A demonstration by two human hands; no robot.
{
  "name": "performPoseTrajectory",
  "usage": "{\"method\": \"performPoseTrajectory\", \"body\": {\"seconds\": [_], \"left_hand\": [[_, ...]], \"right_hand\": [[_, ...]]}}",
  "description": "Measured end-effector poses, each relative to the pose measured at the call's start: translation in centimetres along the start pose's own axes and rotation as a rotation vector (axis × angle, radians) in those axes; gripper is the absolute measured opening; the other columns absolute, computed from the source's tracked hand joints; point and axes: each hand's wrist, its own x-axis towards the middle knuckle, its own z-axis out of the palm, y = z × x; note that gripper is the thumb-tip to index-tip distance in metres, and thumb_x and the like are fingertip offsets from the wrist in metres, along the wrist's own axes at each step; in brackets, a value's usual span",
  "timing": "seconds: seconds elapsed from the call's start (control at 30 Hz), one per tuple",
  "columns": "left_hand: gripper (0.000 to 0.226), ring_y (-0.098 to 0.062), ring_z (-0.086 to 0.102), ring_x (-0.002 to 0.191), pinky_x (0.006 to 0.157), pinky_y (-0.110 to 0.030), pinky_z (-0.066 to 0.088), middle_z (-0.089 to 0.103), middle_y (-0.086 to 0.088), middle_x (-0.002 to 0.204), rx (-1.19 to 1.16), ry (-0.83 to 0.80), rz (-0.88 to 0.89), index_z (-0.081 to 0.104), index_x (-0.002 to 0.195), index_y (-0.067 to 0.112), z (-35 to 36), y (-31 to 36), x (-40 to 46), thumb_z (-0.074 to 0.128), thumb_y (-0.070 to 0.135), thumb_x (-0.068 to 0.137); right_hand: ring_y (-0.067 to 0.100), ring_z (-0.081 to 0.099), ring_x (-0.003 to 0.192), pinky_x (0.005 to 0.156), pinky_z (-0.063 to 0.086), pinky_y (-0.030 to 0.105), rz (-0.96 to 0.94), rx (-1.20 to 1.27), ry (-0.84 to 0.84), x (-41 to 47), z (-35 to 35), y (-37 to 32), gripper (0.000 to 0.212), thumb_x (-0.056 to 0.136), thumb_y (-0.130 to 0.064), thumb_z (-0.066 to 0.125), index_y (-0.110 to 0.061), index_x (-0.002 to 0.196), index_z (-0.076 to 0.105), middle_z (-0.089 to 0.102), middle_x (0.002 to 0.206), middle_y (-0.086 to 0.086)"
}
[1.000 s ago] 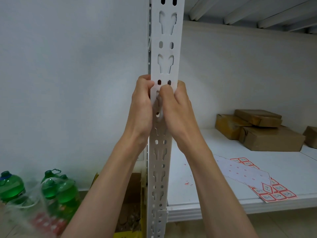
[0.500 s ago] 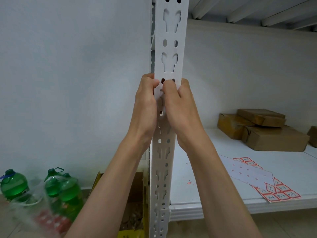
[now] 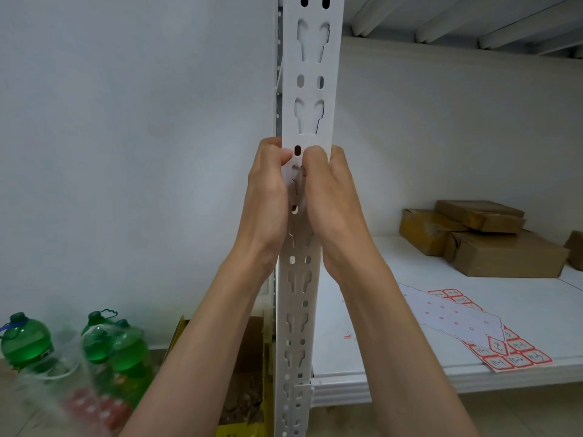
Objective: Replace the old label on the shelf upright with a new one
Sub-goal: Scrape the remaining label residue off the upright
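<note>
Both forearms are raised, and the white slotted shelf upright [image 3: 307, 89] is gripped from either side by the left hand [image 3: 266, 197] and right hand [image 3: 331, 197], fingers curled against its face. Only a red-edged sliver of the label [image 3: 303, 175] is seen between the thumbs; the rest is hidden.

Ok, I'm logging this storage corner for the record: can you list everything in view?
shelf upright: one, white, slotted, centre.
label: red-edged sliver, between the thumbs on the upright.
shelf board: one, white, right.
label sheets: red-bordered, shelf front, partly under a white backing sheet.
parcels: about five, brown, shelf back.
bottles: three, green, floor left.
box: open cardboard, floor.
left hand, right hand: gripping the upright.
</note>
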Motion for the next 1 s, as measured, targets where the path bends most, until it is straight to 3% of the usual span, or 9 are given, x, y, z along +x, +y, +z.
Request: {"method": "performPoseTrajectory", "body": {"seconds": [0.23, 0.33, 0.47, 0.63, 0.87, 1.0], "left_hand": [[0.018, -0.020, 0.054, 0.078, 0.073, -0.042, 0.039, 0.055, 0.000, 0.077, 0.004, 0.003, 0.000, 0.047, 0.079, 0.025, -0.02, -0.06, 0.04, 0.038, 0.039, 0.084], [0.017, -0.016, 0.051, 0.072, 0.071, -0.037, 0.039, 0.054, 0.007, 0.071, 0.004, 0.002, 0.016, 0.046, 0.073, 0.029, -0.04, -0.18, 0.08, 0.037, 0.037, 0.085], [0.019, -0.018, 0.048, 0.078, 0.073, -0.037, 0.039, 0.051, 0.006, 0.075, -0.004, -0.002, 0.025, 0.045, 0.070, 0.029, -0.12, -0.45, 0.29, 0.037, 0.036, 0.086], [0.015, -0.011, 0.053, 0.068, 0.061, -0.027, 0.042, 0.054, 0.010, 0.072, -0.030, -0.015, 0.036, 0.046, 0.075, 0.028, -0.03, -0.30, 0.11, 0.038, 0.035, 0.085], [0.019, -0.017, 0.056, 0.081, 0.070, -0.035, 0.041, 0.060, 0.004, 0.086, -0.017, -0.007, 0.005, 0.050, 0.084, 0.023, -0.08, -0.38, 0.21, 0.038, 0.038, 0.085], [0.018, -0.020, 0.054, 0.083, 0.074, -0.039, 0.039, 0.058, 0.002, 0.089, -0.012, 0.008, -0.015, 0.051, 0.083, 0.026, -0.14, -0.43, 0.27, 0.038, 0.039, 0.085]], "right_hand": [[0.004, 0.051, 0.057, 0.061, 0.045, 0.028, 0.030, 0.069, -0.039, 0.10, -0.31, -0.07, 0.014, 0.097, -0.029, 0.041, -0.019, 0.099, 0.050, 0.055, 0.073, -0.008], [0.004, 0.050, 0.059, 0.060, 0.043, 0.026, 0.038, 0.108, -0.046, -0.07, -0.35, 0.22, 0.012, 0.099, -0.028, 0.040, -0.021, 0.094, 0.048, 0.052, 0.071, -0.010], [0.008, 0.050, 0.066, 0.064, 0.042, 0.030, 0.058, 0.128, -0.046, -0.14, -0.45, 0.38, 0.015, 0.099, -0.028, 0.038, -0.023, 0.088, 0.046, 0.050, 0.075, -0.009], [0.000, 0.049, 0.054, 0.059, 0.042, 0.024, 0.075, 0.163, -0.071, -0.09, -0.59, 0.19, 0.011, 0.098, -0.025, 0.039, -0.021, 0.090, 0.047, 0.051, 0.073, -0.009], [-0.002, 0.046, 0.045, 0.057, 0.041, 0.026, 0.075, 0.187, -0.083, 0.18, -0.77, 0.25, 0.018, 0.097, -0.021, 0.039, -0.024, 0.080, 0.045, 0.047, 0.048, -0.021], [-0.001, 0.045, 0.048, 0.061, 0.040, 0.028, 0.089, 0.190, -0.093, 0.12, -0.80, 0.46, 0.016, 0.096, -0.024, 0.041, -0.021, 0.080, 0.045, 0.045, 0.057, -0.017]]}}
